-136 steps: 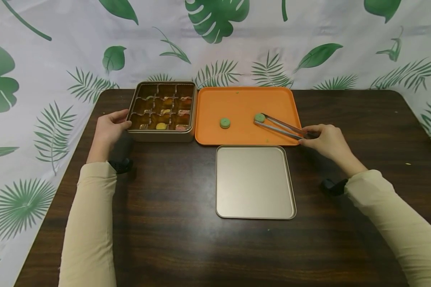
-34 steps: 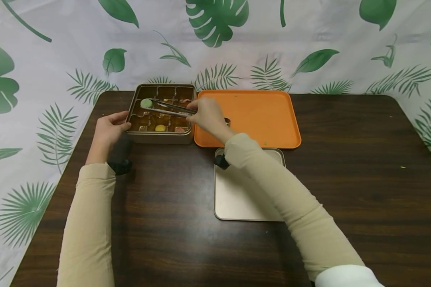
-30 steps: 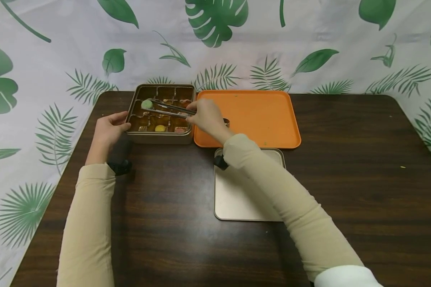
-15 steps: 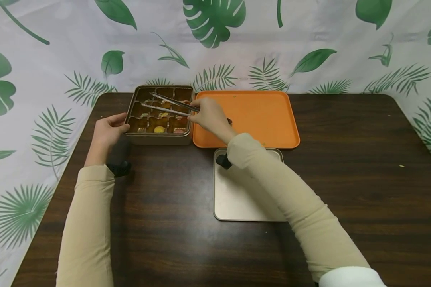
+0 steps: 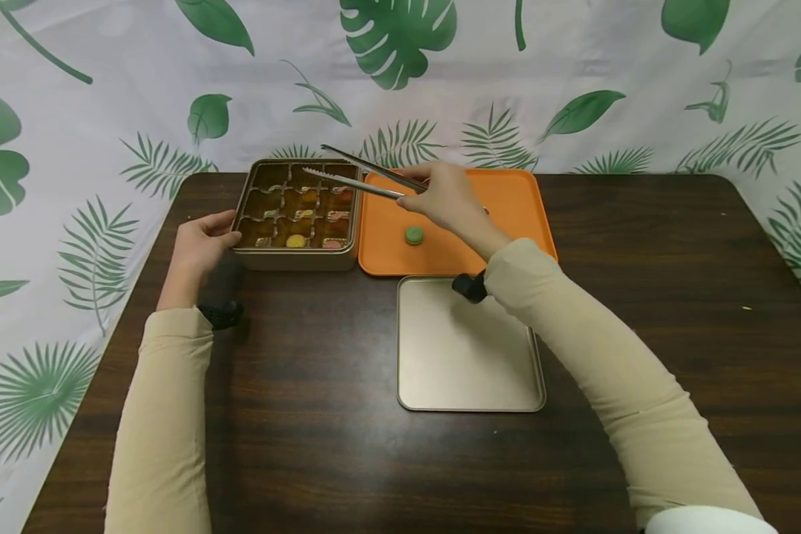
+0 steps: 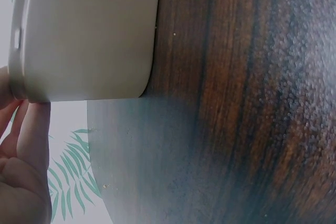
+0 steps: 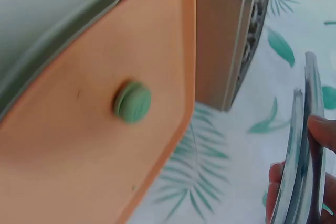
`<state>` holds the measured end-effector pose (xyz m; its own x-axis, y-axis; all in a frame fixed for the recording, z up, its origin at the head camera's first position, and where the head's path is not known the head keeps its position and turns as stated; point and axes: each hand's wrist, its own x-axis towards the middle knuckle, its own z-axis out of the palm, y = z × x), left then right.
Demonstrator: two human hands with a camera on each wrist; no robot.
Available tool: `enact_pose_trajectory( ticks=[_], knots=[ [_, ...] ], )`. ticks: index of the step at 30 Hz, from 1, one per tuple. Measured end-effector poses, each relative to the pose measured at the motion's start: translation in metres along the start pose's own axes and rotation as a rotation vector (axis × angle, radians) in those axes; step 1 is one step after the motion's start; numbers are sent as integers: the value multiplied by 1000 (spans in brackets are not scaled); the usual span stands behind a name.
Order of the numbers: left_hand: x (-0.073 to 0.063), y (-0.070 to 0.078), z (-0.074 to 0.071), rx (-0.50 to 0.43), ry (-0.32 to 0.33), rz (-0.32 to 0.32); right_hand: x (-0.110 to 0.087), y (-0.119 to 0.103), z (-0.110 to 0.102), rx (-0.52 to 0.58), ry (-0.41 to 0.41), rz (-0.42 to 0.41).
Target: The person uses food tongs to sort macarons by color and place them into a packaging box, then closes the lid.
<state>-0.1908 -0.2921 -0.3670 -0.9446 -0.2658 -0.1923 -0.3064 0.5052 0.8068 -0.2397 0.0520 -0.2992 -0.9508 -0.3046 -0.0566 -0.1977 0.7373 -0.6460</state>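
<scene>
My right hand grips metal tongs above the back left corner of the orange tray. The tongs' arms stand apart with nothing between them, tips over the back right of the box. The tongs also show in the right wrist view, with my fingers on them. One green macaron lies on the tray. My left hand rests against the left wall of the gold compartment box, fingers flat on its side. Several macarons sit in its compartments.
A gold lid lies flat on the dark wooden table in front of the tray; its edge shows in the right wrist view. A leaf-print cloth hangs behind the table. Crumbs dot the tray and table.
The tongs carried a green macaron from the tray into the box and let it go. The right hand has since lifted and moved right with empty tongs. The left hand stayed put.
</scene>
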Motion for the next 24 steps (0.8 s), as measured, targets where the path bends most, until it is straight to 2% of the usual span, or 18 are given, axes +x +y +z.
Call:
enact_pose_trajectory(
  ticks=[10,24],
  knots=[
    [-1,0,0,-4,12,-6,-25,40,-31,-15,10,1],
    [1,1,2,8,18,-7,-49,85,-37,-75,-66,19]
  ],
)
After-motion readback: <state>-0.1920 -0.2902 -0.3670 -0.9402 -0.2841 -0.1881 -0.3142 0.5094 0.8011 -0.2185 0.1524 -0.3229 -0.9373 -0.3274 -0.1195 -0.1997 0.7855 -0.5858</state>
